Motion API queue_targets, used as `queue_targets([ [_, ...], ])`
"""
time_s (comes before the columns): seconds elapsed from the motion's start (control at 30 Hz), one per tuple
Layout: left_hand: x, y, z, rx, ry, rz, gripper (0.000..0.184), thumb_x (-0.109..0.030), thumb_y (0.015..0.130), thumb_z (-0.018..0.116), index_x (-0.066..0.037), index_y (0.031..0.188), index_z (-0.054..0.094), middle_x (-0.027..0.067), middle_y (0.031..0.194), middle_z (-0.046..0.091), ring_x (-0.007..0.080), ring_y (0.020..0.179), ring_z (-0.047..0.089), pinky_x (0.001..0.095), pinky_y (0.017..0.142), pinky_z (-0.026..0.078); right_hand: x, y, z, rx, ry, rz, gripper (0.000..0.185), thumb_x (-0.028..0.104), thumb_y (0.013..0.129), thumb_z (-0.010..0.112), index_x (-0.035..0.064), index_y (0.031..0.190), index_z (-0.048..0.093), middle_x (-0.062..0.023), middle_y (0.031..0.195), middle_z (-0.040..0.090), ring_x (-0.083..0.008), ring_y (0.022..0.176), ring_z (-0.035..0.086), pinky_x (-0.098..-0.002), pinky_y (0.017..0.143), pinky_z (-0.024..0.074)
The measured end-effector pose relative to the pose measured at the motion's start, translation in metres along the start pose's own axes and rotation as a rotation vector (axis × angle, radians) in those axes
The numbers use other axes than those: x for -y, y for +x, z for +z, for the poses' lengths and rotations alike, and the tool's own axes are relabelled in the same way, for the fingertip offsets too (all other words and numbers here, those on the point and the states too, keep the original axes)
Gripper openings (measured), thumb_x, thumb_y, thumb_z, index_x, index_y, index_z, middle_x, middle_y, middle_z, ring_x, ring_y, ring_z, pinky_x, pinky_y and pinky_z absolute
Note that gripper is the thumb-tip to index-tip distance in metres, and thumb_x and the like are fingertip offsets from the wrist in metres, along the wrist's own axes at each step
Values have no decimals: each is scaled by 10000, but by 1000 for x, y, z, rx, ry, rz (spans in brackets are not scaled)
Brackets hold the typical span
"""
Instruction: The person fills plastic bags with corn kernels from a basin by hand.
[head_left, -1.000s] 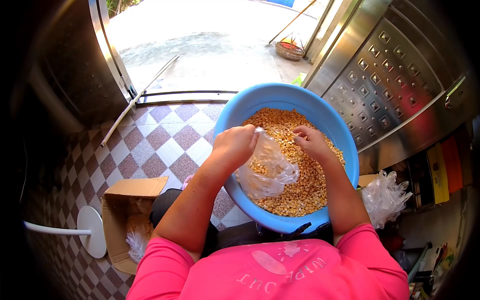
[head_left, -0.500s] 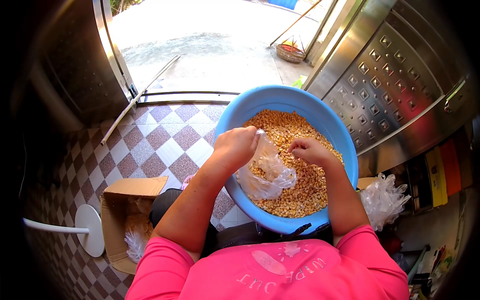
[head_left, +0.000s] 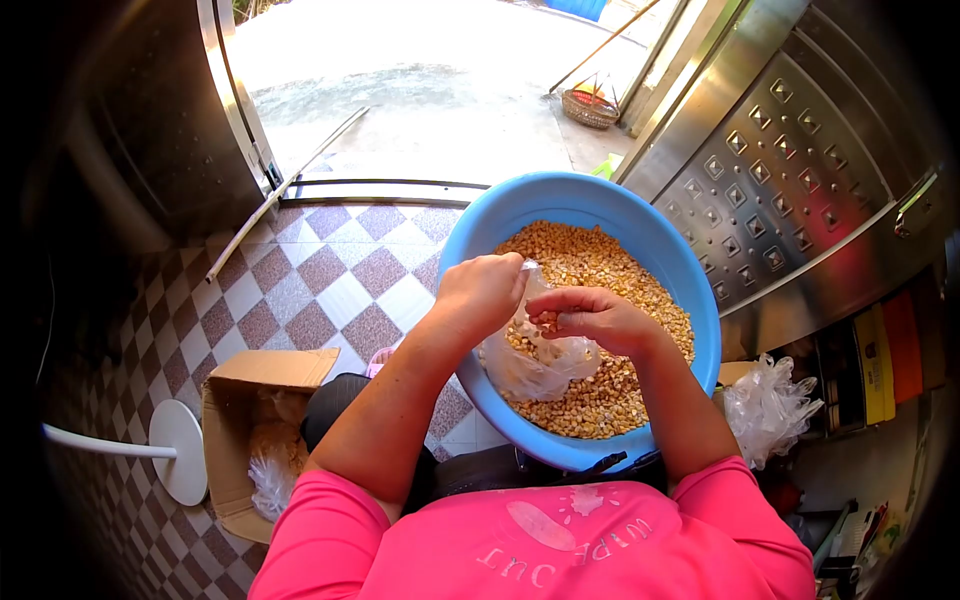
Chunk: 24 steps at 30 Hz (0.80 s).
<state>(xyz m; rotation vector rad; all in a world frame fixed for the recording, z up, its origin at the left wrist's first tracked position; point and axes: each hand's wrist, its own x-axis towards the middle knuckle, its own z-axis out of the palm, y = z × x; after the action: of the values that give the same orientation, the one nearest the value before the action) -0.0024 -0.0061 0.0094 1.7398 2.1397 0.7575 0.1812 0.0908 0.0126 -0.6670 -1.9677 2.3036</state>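
Note:
A large blue basin holds a heap of yellow corn kernels. Over the basin's left side, my left hand is closed on the top edge of a clear plastic bag, which rests on the kernels with some corn inside. My right hand is at the bag's mouth, palm side partly turned to the bag, its fingers curled together around what look like a few kernels.
An open cardboard box with a bagged item stands at the left, beside a white round base. More plastic bags lie right of the basin. A pole leans across the doorway; a wicker basket sits outside.
My right hand has moved left from over the kernels to the mouth of the bag. My left hand still holds the bag's edge. The view has shifted slightly.

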Motion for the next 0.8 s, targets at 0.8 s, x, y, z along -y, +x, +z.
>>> queue_targets([
  [0.8, 0, 0, 0, 27, 11, -14, 251, -271, 899, 456, -57, 820, 560, 150, 802, 627, 347, 804, 600, 461, 700, 454, -40, -2, -51, -141, -1085, 219, 212, 124, 780, 621, 83, 988, 634, -127, 817, 646, -238, 733, 610, -344, 662, 480],
])
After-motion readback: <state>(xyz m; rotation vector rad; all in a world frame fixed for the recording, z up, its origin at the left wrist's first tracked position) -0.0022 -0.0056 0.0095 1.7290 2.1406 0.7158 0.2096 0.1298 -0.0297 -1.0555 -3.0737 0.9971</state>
